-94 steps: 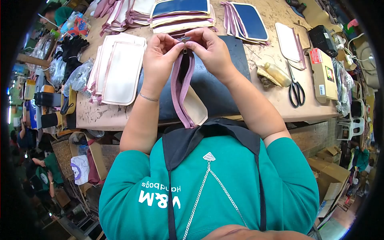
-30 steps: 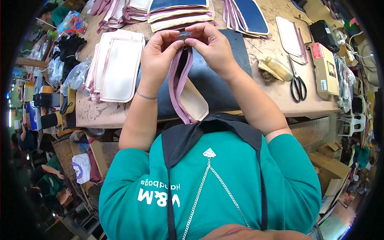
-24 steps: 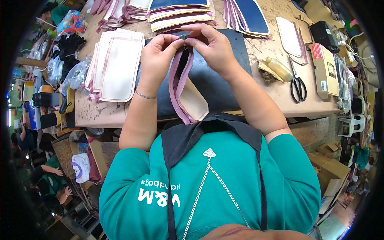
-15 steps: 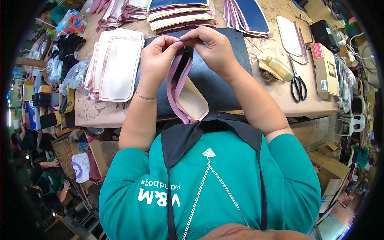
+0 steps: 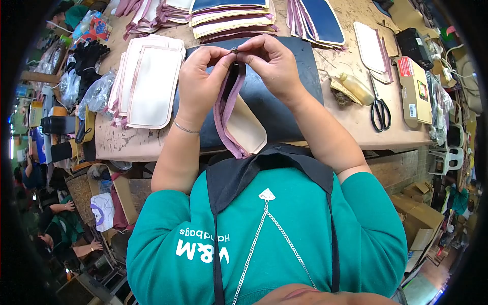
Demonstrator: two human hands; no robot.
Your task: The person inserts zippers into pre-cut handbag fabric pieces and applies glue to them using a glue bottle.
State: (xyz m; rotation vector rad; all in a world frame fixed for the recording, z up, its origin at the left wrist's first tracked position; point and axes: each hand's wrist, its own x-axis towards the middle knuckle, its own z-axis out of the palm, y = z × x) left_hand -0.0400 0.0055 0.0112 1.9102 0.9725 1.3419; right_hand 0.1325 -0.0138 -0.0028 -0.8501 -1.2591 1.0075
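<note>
Fingertips of both hands meet at 1 point above the dark work mat: the left hand and the right hand each pinch the top of a mauve zipper tape, and a small metal slider sits between the 2 pinches. Holding the tape ends close together at this height keeps both sides aligned at the slider mouth, which appears to be why the hands are raised off the surface rather than resting on it. The 2 tape sides hang down from the pinch toward the person's chest, and the cream pouch panel sewn to them lies partly on the mat near the table edge, so its weight draws the tape straight. Left of the mat, a stack of cream panels with mauve edging lies within easy reach of the left hand. Beyond the hands, at the far side of the table, further stacks include navy panels. To the right, well apart from the hands, lie a small yellowish bottle, black-handled scissors and a cardboard box. Black gloves and clear plastic bags occupy the left table edge.
</note>
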